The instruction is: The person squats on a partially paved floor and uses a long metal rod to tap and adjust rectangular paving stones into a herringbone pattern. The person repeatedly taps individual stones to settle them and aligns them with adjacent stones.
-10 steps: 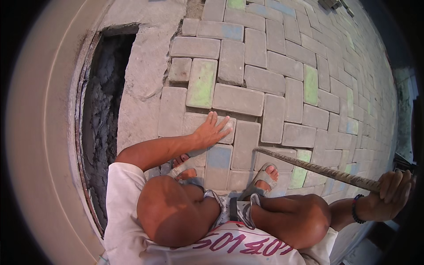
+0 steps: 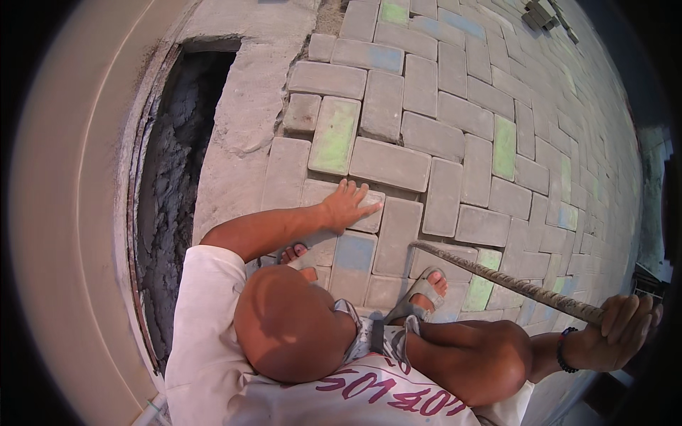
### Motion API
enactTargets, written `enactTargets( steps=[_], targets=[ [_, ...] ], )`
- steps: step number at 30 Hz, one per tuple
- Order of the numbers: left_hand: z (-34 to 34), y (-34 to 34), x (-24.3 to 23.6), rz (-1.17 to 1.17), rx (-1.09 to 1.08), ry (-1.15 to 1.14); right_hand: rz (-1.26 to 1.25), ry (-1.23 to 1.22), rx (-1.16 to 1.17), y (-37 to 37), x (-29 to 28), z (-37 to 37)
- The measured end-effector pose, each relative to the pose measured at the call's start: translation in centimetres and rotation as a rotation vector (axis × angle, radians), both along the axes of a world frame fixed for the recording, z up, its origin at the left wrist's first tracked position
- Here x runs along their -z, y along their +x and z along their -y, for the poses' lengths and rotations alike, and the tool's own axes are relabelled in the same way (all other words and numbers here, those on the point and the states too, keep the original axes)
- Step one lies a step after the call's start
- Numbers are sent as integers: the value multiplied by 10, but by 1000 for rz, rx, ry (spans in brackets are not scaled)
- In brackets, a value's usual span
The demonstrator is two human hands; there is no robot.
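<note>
My left hand lies palm down with its fingers apart on a grey paving brick. Just beyond its fingertips are a green-painted paver and a grey paver, both standing a little higher, with a dark gap along their near edge. On the far right, my right hand is wrapped round one end of a ribbed steel bar. The bar slants down to the left, and its tip meets the pavers near my right sandal. A blue-painted paver lies between my feet.
Left of the pavers runs a rough concrete strip with a long, deep open trench beside a beige wall. Herringbone pavers stretch off to the right. A few loose bricks are piled at the far right.
The view has shifted slightly, so the pavers appear a little further right. My left hand stays on the same paver, its fingers slightly more bent. The bar's tip remains in place.
</note>
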State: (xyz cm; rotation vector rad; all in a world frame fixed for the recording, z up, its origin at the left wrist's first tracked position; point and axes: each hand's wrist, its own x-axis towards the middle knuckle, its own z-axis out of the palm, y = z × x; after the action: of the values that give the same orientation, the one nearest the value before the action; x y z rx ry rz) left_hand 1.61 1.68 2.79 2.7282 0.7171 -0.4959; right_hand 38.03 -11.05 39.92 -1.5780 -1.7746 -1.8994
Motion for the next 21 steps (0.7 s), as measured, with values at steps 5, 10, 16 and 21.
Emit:
enactTargets(
  steps=[5, 10, 16, 21],
  targets=[
    [0, -12, -10, 15, 13, -23, -79, 102, 95, 4, 11, 4],
    [6, -15, -2, 76, 28, 139, -140, 174, 203, 9, 14, 7],
    [15, -26, 40, 278, 7, 346, -68, 153, 221, 11, 13, 4],
    [13, -46, 26, 170, -226, 90, -58, 139, 183, 14, 14, -2]
  ],
)
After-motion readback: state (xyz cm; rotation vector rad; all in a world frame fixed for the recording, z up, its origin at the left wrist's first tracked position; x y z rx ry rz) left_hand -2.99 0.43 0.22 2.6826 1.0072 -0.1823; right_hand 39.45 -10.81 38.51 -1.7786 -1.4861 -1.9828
